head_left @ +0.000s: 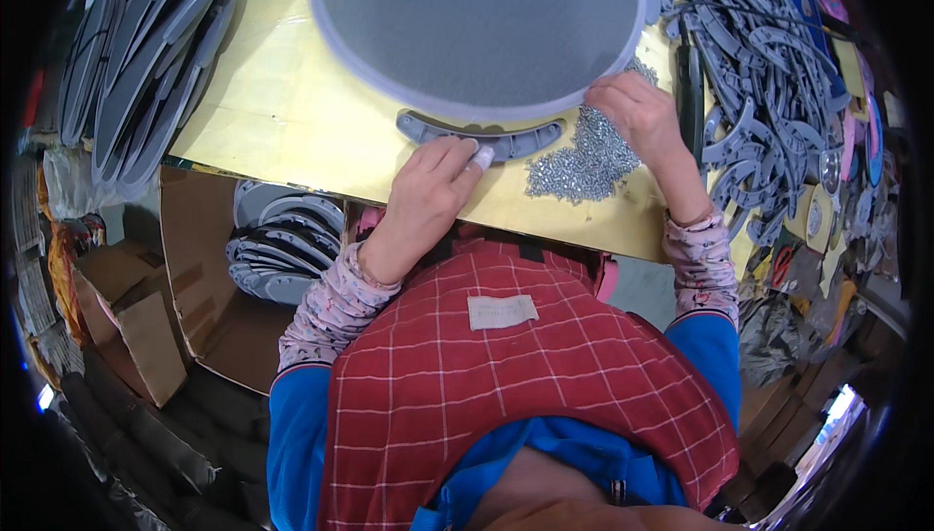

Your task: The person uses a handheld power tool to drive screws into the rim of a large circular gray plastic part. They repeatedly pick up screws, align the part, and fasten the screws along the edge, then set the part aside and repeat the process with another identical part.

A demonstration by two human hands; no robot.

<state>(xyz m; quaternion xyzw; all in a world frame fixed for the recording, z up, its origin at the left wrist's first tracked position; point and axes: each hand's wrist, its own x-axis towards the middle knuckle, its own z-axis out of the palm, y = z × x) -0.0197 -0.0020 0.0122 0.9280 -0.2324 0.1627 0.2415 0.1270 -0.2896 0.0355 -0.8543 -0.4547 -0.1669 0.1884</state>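
Observation:
A curved grey plastic handle-like piece (520,145) with hollow compartments lies on the yellow tabletop, along the near edge of a large round grey disc (477,25) with a pale rim. My left hand (433,181) grips this piece at its near side, fingers bent over it; a white wrap covers one fingertip. Beside the disc's lower right rim, my right hand (637,112) is closed in a pinch over a heap of small silver screws (584,163). Whatever its fingertips hold is too small or hidden to make out.
A dark, rod-like tool with a cord (689,88) stands right of my right hand. Many curved grey pieces (764,73) are heaped farther right. Grey discs (165,64) stack at the left; more lie in a cardboard box (199,268) below the table edge.

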